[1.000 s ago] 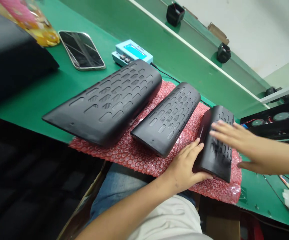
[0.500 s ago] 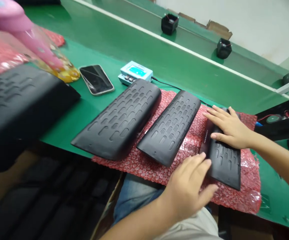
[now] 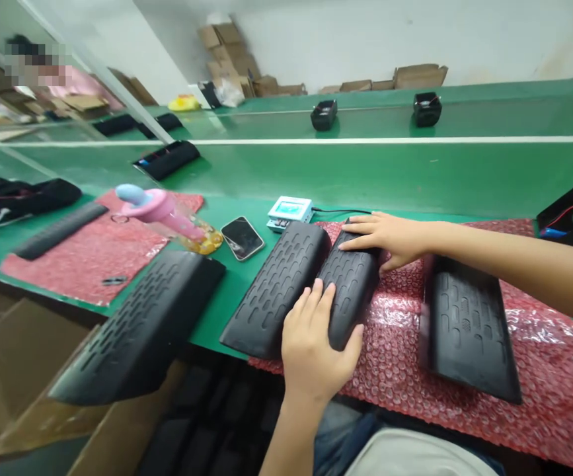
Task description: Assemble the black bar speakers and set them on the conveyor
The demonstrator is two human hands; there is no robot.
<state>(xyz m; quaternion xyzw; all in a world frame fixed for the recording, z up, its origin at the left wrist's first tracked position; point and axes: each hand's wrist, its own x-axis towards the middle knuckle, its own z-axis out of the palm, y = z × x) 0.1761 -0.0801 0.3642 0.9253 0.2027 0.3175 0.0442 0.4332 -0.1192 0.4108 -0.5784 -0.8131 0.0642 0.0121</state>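
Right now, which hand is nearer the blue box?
Right. Right hand: at the black casing's far end, right of the blue box. Left hand: at its near end, farther off.

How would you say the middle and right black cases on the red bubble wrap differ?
The middle case has the left hand and right hand on it; the right case has none. The middle case lies close beside another case; the right case lies apart. Both are black, with rounded recesses.
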